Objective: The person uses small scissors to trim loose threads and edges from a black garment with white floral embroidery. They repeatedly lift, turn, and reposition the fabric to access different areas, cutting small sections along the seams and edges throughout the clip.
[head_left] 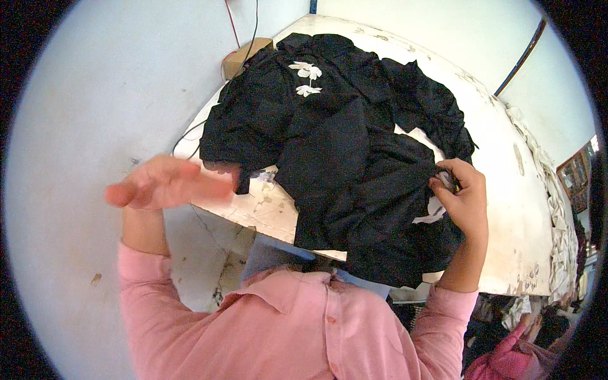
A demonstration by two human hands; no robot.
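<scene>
A large black garment [335, 139] lies crumpled over the table, its near folds hanging past the front edge. White flower-shaped patches [308, 73] show on its far left part. My right hand [465, 190] pinches a gathered edge of the black garment at the right, with a small whitish bit between thumb and fingers that is too small to name. A white strip [430, 212] shows beside the pinched fold. Off the table's left edge, my left hand [171, 182] is raised with fingers stretched out, smeared by motion and holding nothing. Its fingertips come near the garment's left edge.
The pale, worn table [506, 209] narrows into a corner between walls. A brown box [250, 57] with cables stands at the far left. White cloth [557, 234] is heaped along the right edge. At the lower right is another person's pink sleeve [506, 354].
</scene>
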